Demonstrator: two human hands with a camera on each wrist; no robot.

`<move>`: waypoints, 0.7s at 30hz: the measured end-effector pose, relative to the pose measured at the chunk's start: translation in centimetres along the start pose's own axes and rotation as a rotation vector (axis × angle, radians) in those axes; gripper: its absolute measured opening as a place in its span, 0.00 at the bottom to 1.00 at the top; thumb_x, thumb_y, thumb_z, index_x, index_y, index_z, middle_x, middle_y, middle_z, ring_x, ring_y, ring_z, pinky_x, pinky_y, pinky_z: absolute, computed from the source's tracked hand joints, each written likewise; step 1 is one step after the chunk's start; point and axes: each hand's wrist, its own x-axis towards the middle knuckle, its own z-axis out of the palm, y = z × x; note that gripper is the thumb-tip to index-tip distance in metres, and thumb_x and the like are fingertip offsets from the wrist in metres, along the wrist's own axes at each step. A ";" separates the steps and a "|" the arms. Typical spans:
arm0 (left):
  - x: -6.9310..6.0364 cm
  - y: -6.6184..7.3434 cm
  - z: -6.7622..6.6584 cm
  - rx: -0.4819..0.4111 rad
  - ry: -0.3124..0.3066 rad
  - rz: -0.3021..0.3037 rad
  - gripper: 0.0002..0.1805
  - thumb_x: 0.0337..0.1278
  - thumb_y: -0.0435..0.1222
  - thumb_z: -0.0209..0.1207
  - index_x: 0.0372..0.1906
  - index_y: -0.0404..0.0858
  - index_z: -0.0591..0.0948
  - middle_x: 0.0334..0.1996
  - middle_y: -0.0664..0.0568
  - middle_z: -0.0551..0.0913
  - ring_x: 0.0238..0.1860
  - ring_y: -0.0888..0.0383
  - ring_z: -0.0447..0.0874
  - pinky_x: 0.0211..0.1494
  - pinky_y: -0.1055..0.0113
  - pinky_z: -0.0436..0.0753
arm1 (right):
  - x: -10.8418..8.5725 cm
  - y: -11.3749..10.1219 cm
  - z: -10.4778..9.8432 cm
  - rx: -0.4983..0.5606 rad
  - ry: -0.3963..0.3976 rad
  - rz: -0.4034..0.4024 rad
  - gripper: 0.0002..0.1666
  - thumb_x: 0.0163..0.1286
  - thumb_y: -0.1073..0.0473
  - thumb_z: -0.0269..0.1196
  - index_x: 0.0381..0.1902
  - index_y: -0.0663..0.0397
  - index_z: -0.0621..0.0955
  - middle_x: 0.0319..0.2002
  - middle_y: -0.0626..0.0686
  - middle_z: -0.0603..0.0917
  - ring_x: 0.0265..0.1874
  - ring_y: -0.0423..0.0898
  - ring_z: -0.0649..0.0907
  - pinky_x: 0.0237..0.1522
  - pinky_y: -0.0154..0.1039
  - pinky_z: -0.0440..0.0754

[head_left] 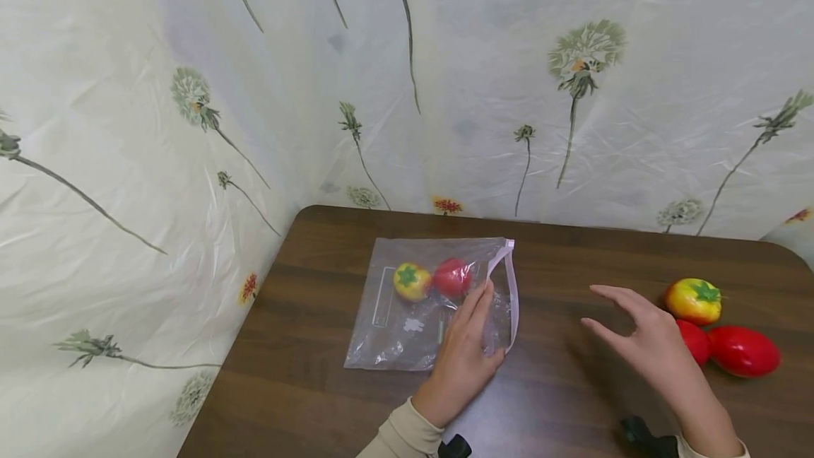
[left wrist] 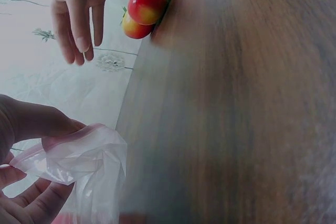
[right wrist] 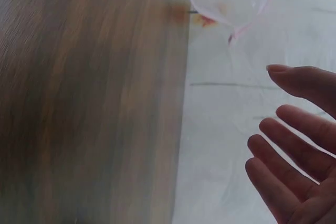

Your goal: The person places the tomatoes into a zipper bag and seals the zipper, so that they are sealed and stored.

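Note:
A clear plastic zip bag [head_left: 394, 345] with a pinkish zip edge lies on the table, its mouth parted toward the right. Inside it are a yellow toy fruit [head_left: 412, 281] with a green leafy top and a red toy fruit [head_left: 452, 278]. My left hand [head_left: 461, 359] holds the bag near its mouth; in the left wrist view, thumb and fingers grip the bag's edge [left wrist: 100, 156]. Over the table to the right, my right hand [head_left: 655, 338] is empty, with thumb and fingers spread apart. Beside it lie a yellow-red toy fruit [head_left: 694, 301] and a glossy red oval one [head_left: 744, 351].
Another red toy fruit [head_left: 693, 341] is partly hidden behind my right hand. The brown wooden table [head_left: 547, 408] backs onto a pale, flower-patterned sheet [head_left: 470, 90], which also covers the left side.

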 end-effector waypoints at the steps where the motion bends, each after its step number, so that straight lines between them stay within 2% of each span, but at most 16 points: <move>1: 0.0 0.0 0.0 0.001 -0.001 0.000 0.61 0.34 0.31 0.82 0.80 0.39 0.62 0.77 0.50 0.68 0.74 0.53 0.73 0.73 0.59 0.77 | -0.1 0.2 -0.2 -0.001 0.003 0.002 0.35 0.48 0.62 0.83 0.56 0.53 0.85 0.51 0.61 0.89 0.46 0.55 0.82 0.51 0.05 0.60; 7: 0.0 0.0 0.0 0.000 -0.016 -0.019 0.61 0.35 0.31 0.81 0.80 0.40 0.62 0.78 0.51 0.67 0.74 0.53 0.72 0.73 0.58 0.77 | -0.6 1.0 -1.1 -0.026 0.017 0.012 0.36 0.47 0.61 0.83 0.57 0.53 0.85 0.51 0.61 0.88 0.49 0.50 0.81 0.50 0.04 0.59; 12: 0.0 0.1 -0.1 0.000 -0.014 -0.021 0.60 0.36 0.32 0.81 0.80 0.40 0.63 0.78 0.51 0.67 0.74 0.53 0.72 0.73 0.58 0.77 | -1.0 1.5 -2.0 -0.043 0.006 0.055 0.36 0.49 0.60 0.82 0.58 0.53 0.84 0.53 0.63 0.87 0.50 0.53 0.78 0.49 0.03 0.55; 16: -0.1 0.0 0.0 -0.003 -0.016 -0.024 0.60 0.35 0.32 0.82 0.80 0.40 0.63 0.78 0.51 0.68 0.74 0.53 0.73 0.73 0.57 0.78 | -1.4 2.4 -2.9 -0.060 -0.005 0.097 0.38 0.49 0.59 0.82 0.59 0.54 0.83 0.53 0.65 0.86 0.48 0.58 0.78 0.43 0.05 0.61; 19: 0.0 0.0 0.0 -0.005 -0.022 -0.032 0.61 0.35 0.32 0.82 0.80 0.41 0.62 0.78 0.52 0.67 0.74 0.53 0.72 0.73 0.57 0.78 | -1.7 3.0 -3.3 -0.097 -0.029 0.143 0.38 0.50 0.58 0.82 0.61 0.56 0.82 0.53 0.68 0.85 0.47 0.61 0.79 0.34 0.15 0.69; 21: 0.0 0.0 0.0 -0.005 -0.023 -0.036 0.61 0.35 0.32 0.82 0.80 0.41 0.62 0.78 0.52 0.67 0.74 0.53 0.72 0.73 0.57 0.78 | -1.8 3.2 -3.5 -0.119 -0.049 0.182 0.39 0.53 0.57 0.81 0.62 0.59 0.80 0.55 0.70 0.83 0.49 0.65 0.79 0.38 0.30 0.83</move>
